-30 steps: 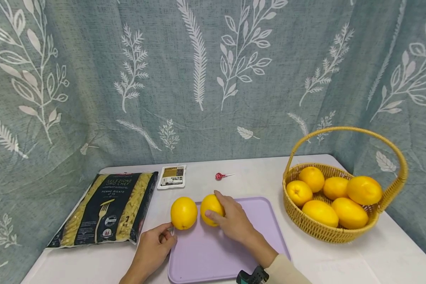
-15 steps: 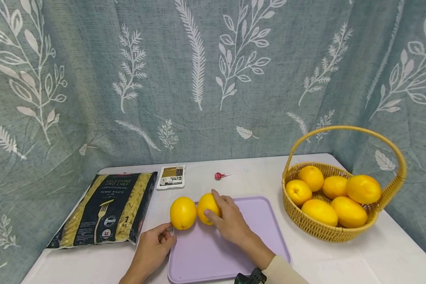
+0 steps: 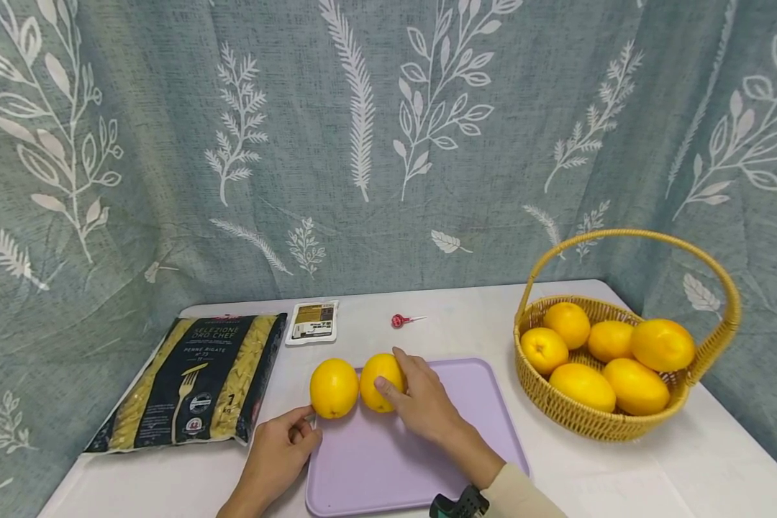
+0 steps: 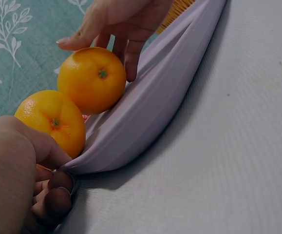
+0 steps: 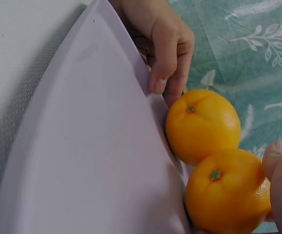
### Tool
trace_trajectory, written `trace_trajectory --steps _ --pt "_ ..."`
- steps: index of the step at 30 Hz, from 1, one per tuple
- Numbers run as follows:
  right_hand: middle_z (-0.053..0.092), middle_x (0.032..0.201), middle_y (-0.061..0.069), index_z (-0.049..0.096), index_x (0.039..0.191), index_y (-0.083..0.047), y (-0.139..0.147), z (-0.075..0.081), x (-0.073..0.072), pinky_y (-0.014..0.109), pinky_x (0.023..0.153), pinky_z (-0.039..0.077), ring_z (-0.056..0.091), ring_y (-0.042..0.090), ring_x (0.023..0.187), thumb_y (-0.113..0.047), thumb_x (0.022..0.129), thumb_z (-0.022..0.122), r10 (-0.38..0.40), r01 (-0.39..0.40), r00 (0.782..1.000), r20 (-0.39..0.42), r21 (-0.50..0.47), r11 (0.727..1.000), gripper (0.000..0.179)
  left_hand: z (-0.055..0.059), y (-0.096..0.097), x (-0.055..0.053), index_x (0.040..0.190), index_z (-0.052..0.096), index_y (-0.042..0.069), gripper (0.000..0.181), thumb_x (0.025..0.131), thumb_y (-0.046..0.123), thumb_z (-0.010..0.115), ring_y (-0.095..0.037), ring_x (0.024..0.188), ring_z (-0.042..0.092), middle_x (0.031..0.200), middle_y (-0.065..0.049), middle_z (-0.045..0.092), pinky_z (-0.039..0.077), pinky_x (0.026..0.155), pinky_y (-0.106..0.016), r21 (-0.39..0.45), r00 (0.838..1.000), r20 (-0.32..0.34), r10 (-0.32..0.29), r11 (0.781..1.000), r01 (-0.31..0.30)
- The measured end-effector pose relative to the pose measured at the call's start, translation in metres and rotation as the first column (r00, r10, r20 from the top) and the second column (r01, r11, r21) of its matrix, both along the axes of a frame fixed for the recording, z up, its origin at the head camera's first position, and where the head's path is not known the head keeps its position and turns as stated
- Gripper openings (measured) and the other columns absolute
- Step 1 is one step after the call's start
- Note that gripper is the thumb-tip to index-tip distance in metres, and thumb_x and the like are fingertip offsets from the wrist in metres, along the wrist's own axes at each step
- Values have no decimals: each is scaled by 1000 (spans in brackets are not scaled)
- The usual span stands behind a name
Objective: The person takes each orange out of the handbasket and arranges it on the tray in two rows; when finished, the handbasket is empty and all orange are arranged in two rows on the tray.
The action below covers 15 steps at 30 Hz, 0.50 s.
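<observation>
The left hand (image 3: 278, 455) pinches the rim of the lilac tray (image 3: 388, 460) near its far left corner, thumb above and the other fingers curled below. The right hand (image 3: 427, 399) is apart from it, thumb and fingers around the right orange (image 3: 379, 388), which is at the tray's far edge. The left orange (image 3: 334, 388) sits at the far left corner, just beside the left hand and touching the right orange. To the right of the tray, a wicker basket (image 3: 596, 426) with a tall handle holds six more oranges. A pasta bag (image 3: 188, 381) lies on the left; beyond the tray are a small packet (image 3: 314, 322) and a red lollipop (image 3: 398, 321). All this is on a white table (image 3: 589, 482), before a grey-green curtain (image 3: 375, 144) printed with pale leaves.
</observation>
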State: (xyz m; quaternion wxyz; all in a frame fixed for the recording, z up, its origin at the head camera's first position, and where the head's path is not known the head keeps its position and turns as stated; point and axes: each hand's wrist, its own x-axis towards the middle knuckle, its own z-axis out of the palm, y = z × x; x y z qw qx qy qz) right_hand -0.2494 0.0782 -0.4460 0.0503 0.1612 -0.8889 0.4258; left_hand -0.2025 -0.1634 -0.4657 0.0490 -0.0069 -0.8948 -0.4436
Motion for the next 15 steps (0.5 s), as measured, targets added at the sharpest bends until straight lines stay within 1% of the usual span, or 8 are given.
trace_trajectory --steps 4,11,12,15 --pt "51 144 21 43 152 -1 2 4 2 58 110 39 51 41 130 -43 100 60 -9 9 1000 4 4 1000 69 0 0 0 121 70 -5 36 86 4 72 -11 61 48 74 1 58 40 53 -21 -1 1000 -3 -2 1000 2" --pt "50 145 18 42 153 -5 8 17 4 54 101 48 60 33 116 -42 100 61 -20 21 1000 13 -13 1000 68 1 1 0 120 70 -5 36 86 3 71 -11 61 48 74 0 58 41 53 -22 1 1000 3 -4 1000 4" --pt "50 145 18 42 153 -6 9 20 4 54 101 48 61 34 116 -43 100 61 -24 24 1000 9 -12 1000 68 1 1 0 120 70 -5 36 86 4 71 -11 61 49 74 0 58 41 53 -22 0 1000 8 -3 1000 3" --pt "50 147 18 42 152 -5 12 28 5 56 107 43 57 37 125 -43 99 61 -32 31 999 -33 -6 999 68 2 0 0 120 70 -4 36 85 5 71 -11 60 49 73 0 58 41 53 -22 -9 1000 13 8 1000 -8"
